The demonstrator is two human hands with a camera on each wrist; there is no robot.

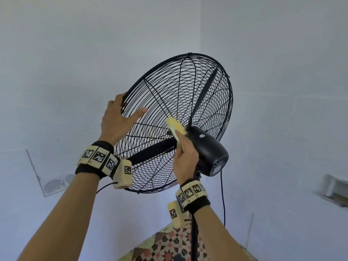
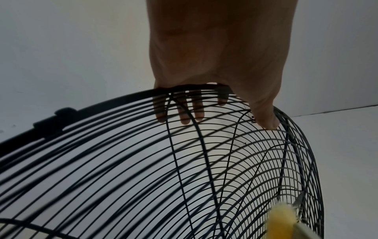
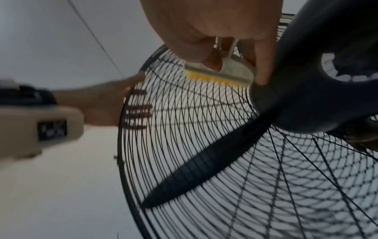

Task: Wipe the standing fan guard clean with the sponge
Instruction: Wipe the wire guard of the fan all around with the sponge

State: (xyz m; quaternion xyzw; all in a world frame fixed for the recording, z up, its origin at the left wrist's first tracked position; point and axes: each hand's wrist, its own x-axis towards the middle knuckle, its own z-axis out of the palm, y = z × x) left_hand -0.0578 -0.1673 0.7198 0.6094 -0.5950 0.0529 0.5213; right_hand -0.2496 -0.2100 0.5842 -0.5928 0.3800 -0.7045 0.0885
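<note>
1. Left hand [image 1: 117,117] — grips the outer rim of the fan guard [image 1: 216,95] at its left edge. The left wrist view shows four fingers [image 2: 185,116] curled over the rim and lying against the far side of the wires, with the thumb [image 2: 263,116] pressed on the near side.

2. Fan guard — black wire cage, tilted, its rear face turned toward the camera. A black blade [image 1: 150,151] is visible inside the cage, running down and left from the hub.

3. Sponge [image 1: 176,126] — yellow pad on a pale backing with a handle; it lies against the rear wires just beside the hub, directly above the right hand and well apart from the left hand.

4. Right hand [image 1: 185,159] — closed round the sponge's handle. The right wrist view shows fingers [image 3: 262,64] and thumb pinching the backing, the yellow edge set against the wires.

5. Motor housing [image 1: 209,149] — black, just right of the sponge and touching the right hand's fingertips; a cord [image 1: 223,196] hangs below it.
</note>
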